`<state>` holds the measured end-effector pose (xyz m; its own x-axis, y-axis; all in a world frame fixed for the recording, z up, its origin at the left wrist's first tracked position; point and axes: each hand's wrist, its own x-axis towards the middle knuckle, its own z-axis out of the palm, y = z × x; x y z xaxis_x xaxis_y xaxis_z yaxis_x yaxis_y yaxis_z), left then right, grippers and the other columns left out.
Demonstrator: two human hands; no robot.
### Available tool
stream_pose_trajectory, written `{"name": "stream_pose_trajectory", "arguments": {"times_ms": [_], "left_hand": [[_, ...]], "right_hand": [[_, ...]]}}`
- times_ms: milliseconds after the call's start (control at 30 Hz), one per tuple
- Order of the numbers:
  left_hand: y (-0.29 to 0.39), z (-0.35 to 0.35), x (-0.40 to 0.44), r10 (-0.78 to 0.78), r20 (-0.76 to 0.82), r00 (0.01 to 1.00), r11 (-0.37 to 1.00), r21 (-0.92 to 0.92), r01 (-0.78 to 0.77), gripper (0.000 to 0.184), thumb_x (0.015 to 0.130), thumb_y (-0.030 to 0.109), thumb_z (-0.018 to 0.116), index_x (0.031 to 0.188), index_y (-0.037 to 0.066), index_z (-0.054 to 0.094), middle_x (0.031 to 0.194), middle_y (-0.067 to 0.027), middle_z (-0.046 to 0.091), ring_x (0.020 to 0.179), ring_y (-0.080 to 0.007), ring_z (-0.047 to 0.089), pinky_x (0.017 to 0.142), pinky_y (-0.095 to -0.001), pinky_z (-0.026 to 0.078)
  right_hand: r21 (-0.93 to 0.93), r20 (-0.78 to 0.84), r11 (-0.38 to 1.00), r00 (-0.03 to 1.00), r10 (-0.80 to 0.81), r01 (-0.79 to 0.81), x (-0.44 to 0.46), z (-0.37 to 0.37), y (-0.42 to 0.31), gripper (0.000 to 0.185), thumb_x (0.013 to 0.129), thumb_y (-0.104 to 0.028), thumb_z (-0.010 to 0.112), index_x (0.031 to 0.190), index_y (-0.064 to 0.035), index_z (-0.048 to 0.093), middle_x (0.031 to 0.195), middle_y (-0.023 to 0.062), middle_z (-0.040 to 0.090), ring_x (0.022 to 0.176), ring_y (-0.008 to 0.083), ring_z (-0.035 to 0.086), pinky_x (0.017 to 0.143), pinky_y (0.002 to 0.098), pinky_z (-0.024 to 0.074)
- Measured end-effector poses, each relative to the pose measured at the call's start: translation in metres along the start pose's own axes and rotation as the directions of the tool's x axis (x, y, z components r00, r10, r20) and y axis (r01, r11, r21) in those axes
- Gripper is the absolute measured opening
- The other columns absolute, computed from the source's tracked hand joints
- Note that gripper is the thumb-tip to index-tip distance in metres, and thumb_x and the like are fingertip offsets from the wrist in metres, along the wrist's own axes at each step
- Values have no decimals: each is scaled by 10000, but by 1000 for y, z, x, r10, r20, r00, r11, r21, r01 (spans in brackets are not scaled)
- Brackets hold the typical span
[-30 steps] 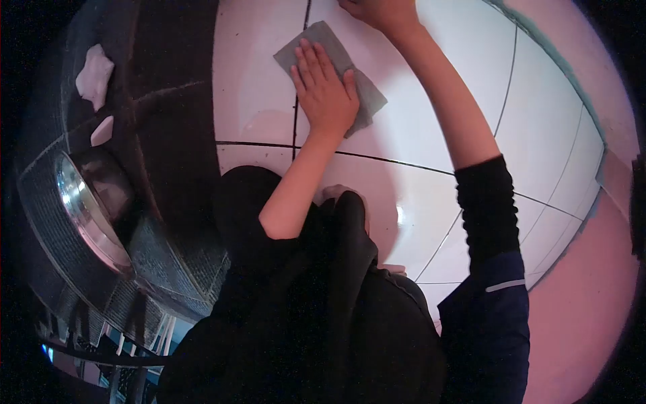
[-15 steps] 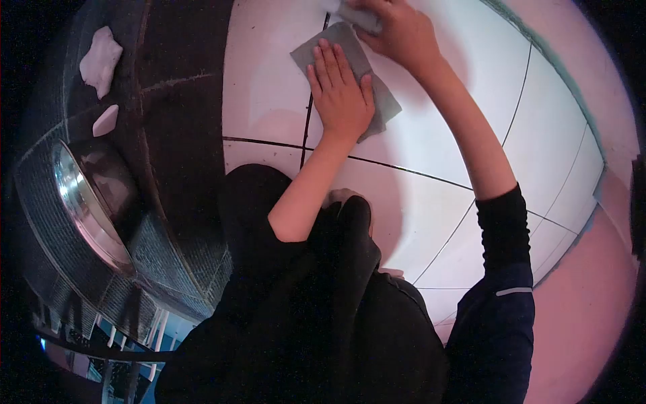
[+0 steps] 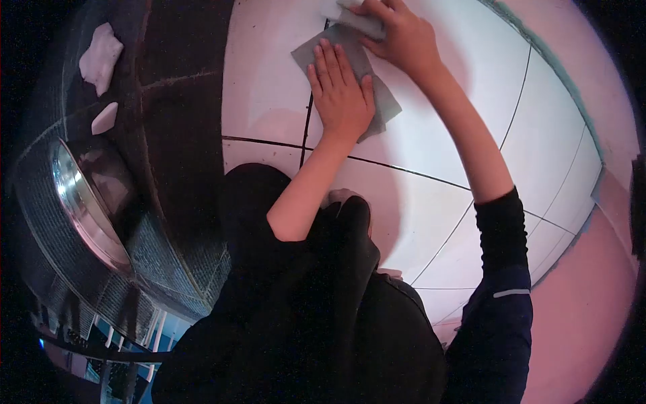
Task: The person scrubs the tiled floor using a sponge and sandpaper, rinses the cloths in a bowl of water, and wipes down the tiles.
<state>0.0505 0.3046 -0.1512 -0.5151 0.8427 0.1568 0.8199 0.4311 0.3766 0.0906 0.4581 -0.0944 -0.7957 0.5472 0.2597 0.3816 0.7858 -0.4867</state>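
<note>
My left hand (image 3: 340, 97) lies flat on a thin grey sheet (image 3: 382, 101), pressing it against the white tiled floor (image 3: 424, 128). Its fingers are stretched out, and the sheet shows on both sides of them. At the top edge, my right hand (image 3: 404, 37) is closed around a pale grey piece (image 3: 363, 23), just above the sheet's upper corner. The piece's exact kind is not clear, and my fingers partly cover it. Whether it touches the sheet, I cannot tell.
Dark tiles (image 3: 182, 114) border the white floor on the left. On them are a jagged white chunk (image 3: 101, 57), a smaller white piece (image 3: 104, 118) and a shiny metal bowl (image 3: 84, 209). A pink wall (image 3: 579, 296) rises at right. My knees are close below.
My right hand has shifted the pale grey piece slightly down and to the right, near the sheet's top. My left hand and the sheet have stayed in place.
</note>
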Motion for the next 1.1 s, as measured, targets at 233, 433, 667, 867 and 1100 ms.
{"name": "stream_pose_trajectory", "arguments": {"times_ms": [233,433,667,867,1100], "left_hand": [[-1,0,0,-11,12,1000,1000,-9,11,677,945,351,412,1407,-126,278,1503,-295,220,1420,-405,176,1143,-525,119],[0,0,0,-30,31,999,1000,-5,30,691,937,356,425,1409,-125,270,1509,-289,208,1421,-405,171,1145,-520,114],[-1,-1,-1,-14,17,1000,999,-29,15,693,934,360,429,1410,-119,274,1507,-288,213,1417,-407,182,1143,-526,115],[-1,1,0,-28,13,1000,999,-39,29,691,940,363,427,1411,-119,273,1508,-287,212,1415,-412,187,1142,-526,124],[-1,-2,1,-25,38,999,999,-35,26,697,942,363,427,1418,-119,262,1508,-289,211,1419,-407,179,1147,-520,114]], "right_hand": [[-79,-129,986,982,138,-149,35,6,14,375,698,-194,744,1032,-148,578,950,121,581,785,339,630,661,439,527],[-57,18,997,998,58,-57,0,0,-7,371,705,-215,752,1030,-147,585,955,125,583,741,342,629,616,419,528],[-71,-161,991,981,105,-117,28,8,10,321,716,-199,747,999,-147,603,904,122,589,761,336,629,627,416,527],[-108,33,994,999,9,-5,3,-2,0,362,708,-213,755,1028,-159,594,914,110,576,752,306,638,577,406,528],[-90,-146,988,983,109,-123,36,7,17,315,738,-208,721,1012,-137,584,940,126,591,771,340,634,655,440,523]]}}
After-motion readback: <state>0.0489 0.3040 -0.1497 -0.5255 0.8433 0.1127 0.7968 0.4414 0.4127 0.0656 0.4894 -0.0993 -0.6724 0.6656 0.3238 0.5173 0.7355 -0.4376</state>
